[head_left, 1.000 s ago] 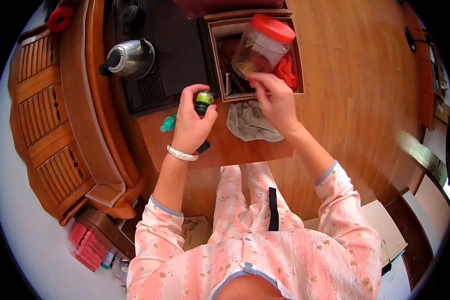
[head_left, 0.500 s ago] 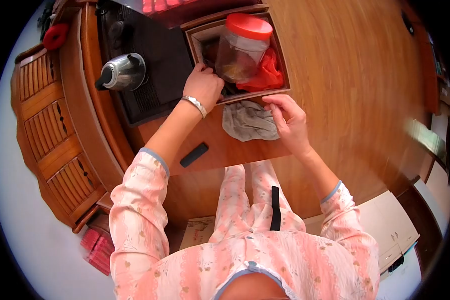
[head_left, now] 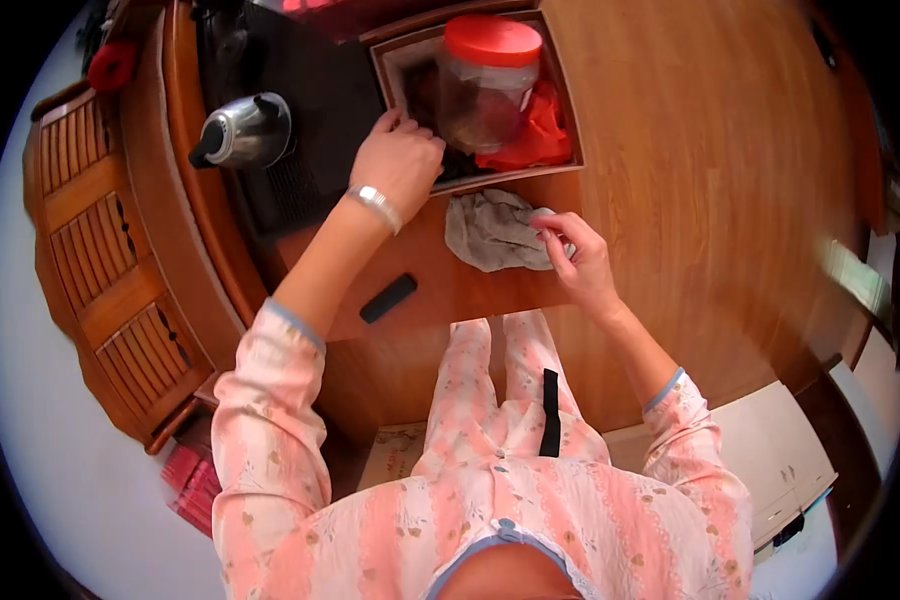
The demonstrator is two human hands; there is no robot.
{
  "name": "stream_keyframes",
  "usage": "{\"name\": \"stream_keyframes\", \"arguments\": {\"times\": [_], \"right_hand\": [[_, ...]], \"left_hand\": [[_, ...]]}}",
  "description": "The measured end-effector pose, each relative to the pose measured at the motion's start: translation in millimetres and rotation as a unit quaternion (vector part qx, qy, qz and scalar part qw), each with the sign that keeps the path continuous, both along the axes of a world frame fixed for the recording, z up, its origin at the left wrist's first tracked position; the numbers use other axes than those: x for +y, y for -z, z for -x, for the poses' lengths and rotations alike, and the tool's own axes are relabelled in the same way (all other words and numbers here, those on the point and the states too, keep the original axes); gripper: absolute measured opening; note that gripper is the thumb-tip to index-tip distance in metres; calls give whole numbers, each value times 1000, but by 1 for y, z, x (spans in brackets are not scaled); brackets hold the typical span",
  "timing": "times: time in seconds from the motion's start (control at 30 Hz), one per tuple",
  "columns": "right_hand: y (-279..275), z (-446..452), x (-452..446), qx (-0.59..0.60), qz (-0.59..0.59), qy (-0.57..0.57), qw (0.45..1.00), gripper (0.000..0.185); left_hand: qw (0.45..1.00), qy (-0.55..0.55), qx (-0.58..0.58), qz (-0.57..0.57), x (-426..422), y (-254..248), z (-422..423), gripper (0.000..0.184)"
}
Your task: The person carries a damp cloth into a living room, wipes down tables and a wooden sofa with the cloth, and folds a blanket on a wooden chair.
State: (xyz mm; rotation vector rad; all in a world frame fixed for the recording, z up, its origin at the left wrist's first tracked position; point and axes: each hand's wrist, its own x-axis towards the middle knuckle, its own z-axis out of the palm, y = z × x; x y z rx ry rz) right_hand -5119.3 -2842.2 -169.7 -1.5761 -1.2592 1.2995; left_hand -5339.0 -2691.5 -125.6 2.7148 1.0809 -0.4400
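My left hand [head_left: 400, 160] is over the left front corner of a brown-rimmed box [head_left: 490, 183]. Its fingers are curled and closed, and whatever they hold is hidden. Inside the box, a clear plastic jar [head_left: 485, 105] with a red lid [head_left: 492, 40] stands beside a crumpled red bag [head_left: 535, 135]. Just in front of the box, a grey cloth [head_left: 490, 232] lies bunched on the table. At the cloth's right edge is my right hand [head_left: 582, 262], thumb and fingers drawn together in a pinch. I cannot make out what is between them.
A steel kettle [head_left: 245, 133] stands on a dark tray [head_left: 315, 130] at the left. Near the table's front edge lies a small black oblong object [head_left: 388, 298]. A wooden bench [head_left: 110, 270] is at the far left, and a cardboard box [head_left: 760, 450] at the lower right.
My right hand has moved down from the box's front edge to the cloth's right edge. My left hand has shifted slightly left and up, its fingers still curled at the box.
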Motion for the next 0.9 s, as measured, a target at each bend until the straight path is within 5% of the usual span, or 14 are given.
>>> {"name": "stream_keyframes", "arguments": {"times": [0.07, 0.13, 0.27, 0.3, 0.33, 0.4, 0.43, 0.5, 0.6, 0.7, 0.73, 0.8, 0.83, 0.9], "right_hand": [[14, -2, -9, -161, -73, -100, 979, 25], [21, 3, -10, -204, -101, -169, 959, 38], [41, 28, 0, -306, -147, -353, 872, 74], [53, 33, 3, -308, -139, -394, 855, 79], [64, 40, 5, -305, -142, -402, 852, 79], [86, 49, 6, -368, -171, -495, 768, 74], [97, 50, 5, -366, -171, -503, 764, 74], [114, 44, 4, -400, -213, -529, 717, 70], [125, 15, 5, -406, -177, -515, 734, 67], [126, 3, 3, -479, -213, -326, 787, 65], [134, 9, -4, -486, -215, -232, 815, 65], [143, 19, -14, -489, -220, -141, 832, 65], [139, 41, -19, -519, -190, -193, 811, 64], [132, 91, -23, -513, -165, -279, 794, 64]], "left_hand": [[939, -146, -303, -72, -25, -37, 13, 13], [894, -215, -380, -97, -69, -44, 41, 19], [855, -394, -335, 29, -180, -2, 88, 25], [843, -439, -305, 64, -209, 26, 107, 40], [839, -447, -303, 62, -222, 42, 119, 40], [734, -611, -297, 21, -235, 68, 137, 64], [719, -631, -286, 46, -227, 77, 146, 86], [716, -604, -350, -5, -201, 99, 146, 95], [672, -611, -416, -45, -163, 120, 134, 87], [656, -564, -496, -75, -148, 151, 139, 47], [651, -570, -496, -76, -151, 152, 139, 47], [552, -643, -531, 1, -160, 145, 141, 39], [608, -617, -497, -55, -168, 132, 147, 38], [601, -628, -492, -56, -195, 122, 164, 39]]}}
